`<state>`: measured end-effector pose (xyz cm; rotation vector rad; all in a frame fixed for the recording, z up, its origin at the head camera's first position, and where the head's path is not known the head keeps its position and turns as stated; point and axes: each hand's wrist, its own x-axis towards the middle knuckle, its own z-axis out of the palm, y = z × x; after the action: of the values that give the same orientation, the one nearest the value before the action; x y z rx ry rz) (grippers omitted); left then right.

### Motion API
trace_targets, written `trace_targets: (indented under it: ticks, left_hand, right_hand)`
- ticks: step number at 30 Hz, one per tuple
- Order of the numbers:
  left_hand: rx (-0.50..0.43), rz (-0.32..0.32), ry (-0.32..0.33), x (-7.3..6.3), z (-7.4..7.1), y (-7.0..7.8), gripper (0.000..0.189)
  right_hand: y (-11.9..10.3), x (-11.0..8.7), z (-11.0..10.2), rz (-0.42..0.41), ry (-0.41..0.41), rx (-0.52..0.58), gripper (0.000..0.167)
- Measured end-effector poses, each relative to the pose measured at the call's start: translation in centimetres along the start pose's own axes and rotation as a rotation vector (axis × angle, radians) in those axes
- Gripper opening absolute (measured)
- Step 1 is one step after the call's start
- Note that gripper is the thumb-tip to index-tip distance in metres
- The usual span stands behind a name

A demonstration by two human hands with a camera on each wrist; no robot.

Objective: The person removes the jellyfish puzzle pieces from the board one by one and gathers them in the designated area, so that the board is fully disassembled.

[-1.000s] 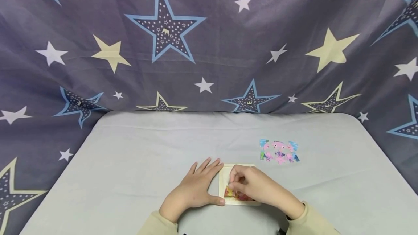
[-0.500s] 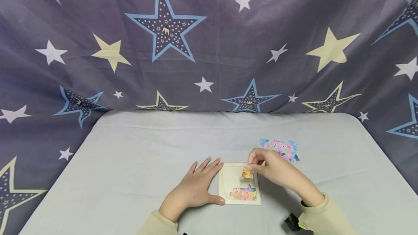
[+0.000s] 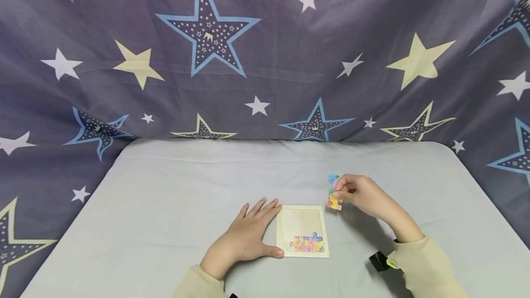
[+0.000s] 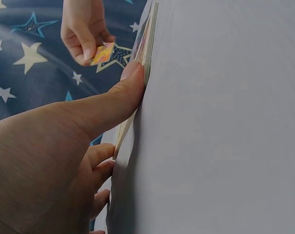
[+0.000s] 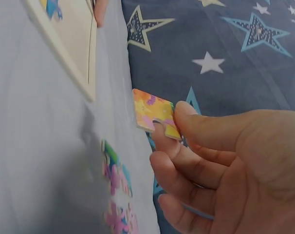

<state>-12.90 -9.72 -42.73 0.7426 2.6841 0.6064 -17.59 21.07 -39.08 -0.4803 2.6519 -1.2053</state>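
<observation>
My right hand (image 3: 364,195) pinches a yellow and orange jigsaw piece (image 5: 155,113) between thumb and fingers, held above the table just right of the puzzle frame. My left hand (image 3: 244,238) lies with spread fingers at the left edge of the pale wooden puzzle frame (image 3: 326,231); its thumb (image 4: 130,80) rests on the frame's rim. Inside the frame, joined pink, yellow and blue pieces (image 3: 308,243) fill the lower right part, and the bare backing shows elsewhere. Several loose pieces (image 5: 119,178) with pink and blue print lie beyond the frame, mostly hidden by my right hand in the head view.
A light grey cloth (image 3: 186,187) covers the table. Behind it hangs a dark curtain (image 3: 281,59) with a star print. A black object with a yellow-green part (image 3: 380,261) is at the right sleeve.
My right hand has lifted the yellow piece out of the frame and carried it up and right towards the loose pieces. The left hand has stayed at the frame's edge.
</observation>
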Motion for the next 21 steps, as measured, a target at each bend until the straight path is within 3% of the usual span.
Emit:
trace_targets:
  ticks: [9,21]
  left_hand:
    - [-0.006,-0.003,-0.007,0.1,0.2,-0.2,0.104]
    - [-0.004,-0.001,-0.008,0.0,0.2,-0.2,0.103]
  right_hand:
    - [1.8,0.3,0.1,0.006,-0.089,0.041,0.008]
    - [2.4,0.4,1.2,0.036,-0.047,-0.013,0.011]
